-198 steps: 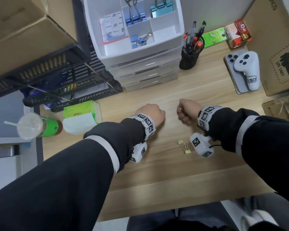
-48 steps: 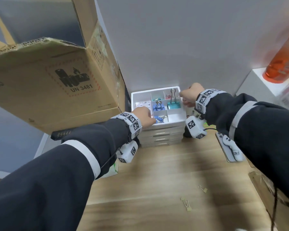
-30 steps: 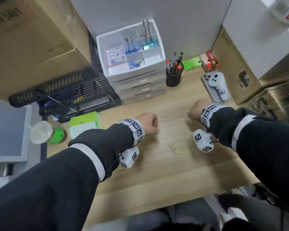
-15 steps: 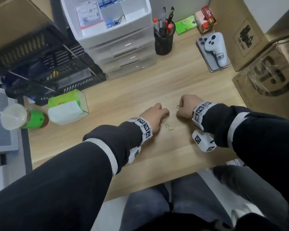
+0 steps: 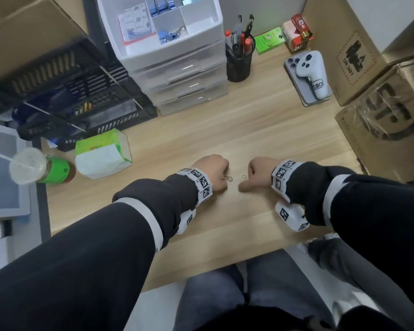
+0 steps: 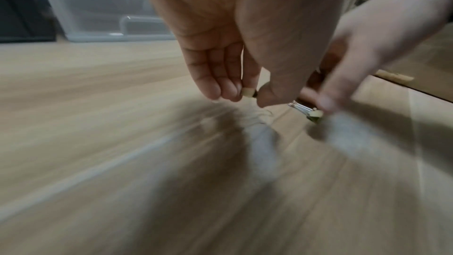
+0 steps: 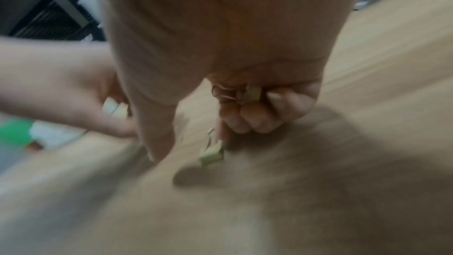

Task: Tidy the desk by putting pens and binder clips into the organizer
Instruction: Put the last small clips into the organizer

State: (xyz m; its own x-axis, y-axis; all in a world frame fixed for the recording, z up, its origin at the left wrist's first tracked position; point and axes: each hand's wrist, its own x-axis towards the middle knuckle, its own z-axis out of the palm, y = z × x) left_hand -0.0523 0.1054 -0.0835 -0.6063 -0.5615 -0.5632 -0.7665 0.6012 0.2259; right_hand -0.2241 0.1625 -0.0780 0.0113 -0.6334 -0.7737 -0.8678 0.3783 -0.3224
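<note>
Both hands are low over the wooden desk, close together. My left hand pinches a small gold binder clip between thumb and fingertips; its wire loops stick out beside the hand. My right hand is curled round another gold clip. A second gold clip hangs by its wire handle from that hand's fingertips just above the desk. The white drawer organizer stands at the back, with blue clips in its top tray. Pens stand in a black cup.
Black mesh trays and a tissue pack lie left. A lidded drink cup sits at the left edge. A phone with a white controller and cardboard boxes line the right side.
My left hand, reaching with straight fingers half a second ago, has curled and picked up the gold clip from the desk. My right hand has stayed curled in about the same spot.
</note>
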